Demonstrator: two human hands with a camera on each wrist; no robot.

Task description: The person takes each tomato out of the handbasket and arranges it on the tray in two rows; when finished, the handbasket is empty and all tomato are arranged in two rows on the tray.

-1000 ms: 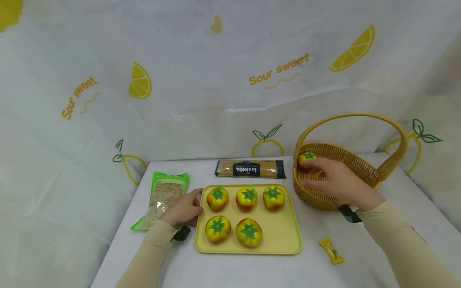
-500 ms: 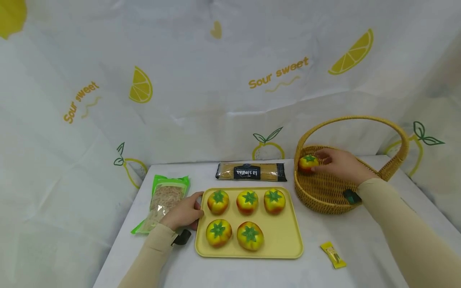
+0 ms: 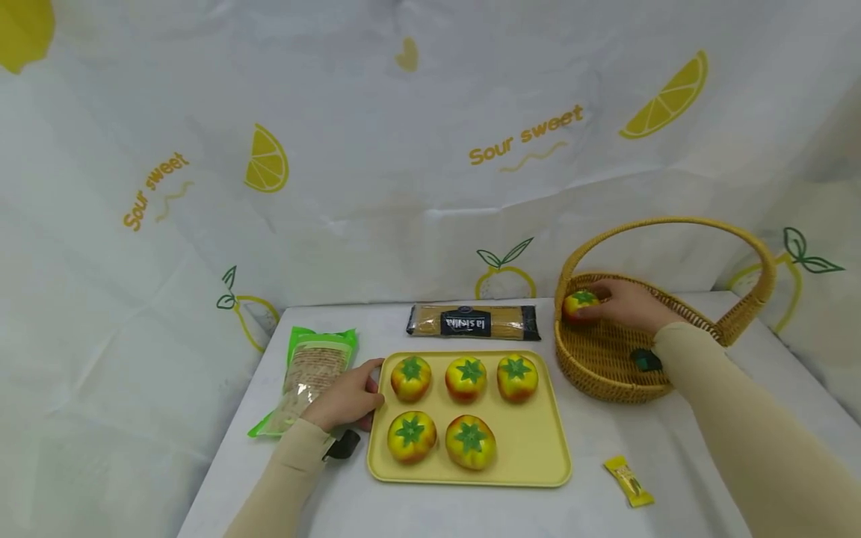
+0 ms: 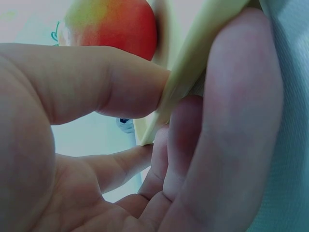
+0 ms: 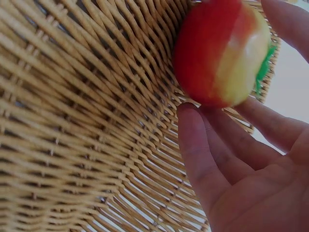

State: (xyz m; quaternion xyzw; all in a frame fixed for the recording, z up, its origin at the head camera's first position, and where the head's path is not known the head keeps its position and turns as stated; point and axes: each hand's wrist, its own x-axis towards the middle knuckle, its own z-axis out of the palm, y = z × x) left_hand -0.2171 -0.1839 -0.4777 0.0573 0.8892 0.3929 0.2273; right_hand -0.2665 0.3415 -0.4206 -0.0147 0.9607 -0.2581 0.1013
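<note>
My left hand pinches the left rim of a yellow tray; in the left wrist view one fingertip lies on the rim, with other fingers beneath it. Several yellow-red toy persimmons with green star-shaped tops, one at the front middle, sit on the tray in two rows. Inside a wicker basket at the right, another toy persimmon lies against the woven wall. My right hand reaches in and holds it between thumb and fingers, fingertips along its underside.
A packet of spaghetti lies behind the tray. A green-edged clear bag is left of my left hand. A small yellow wrapped snack lies in front of the basket, whose tall handle arches over the right hand.
My right hand shifted back and right inside the basket, then closed in on the persimmon there. My left hand stays on the tray rim. The view has tilted slightly.
</note>
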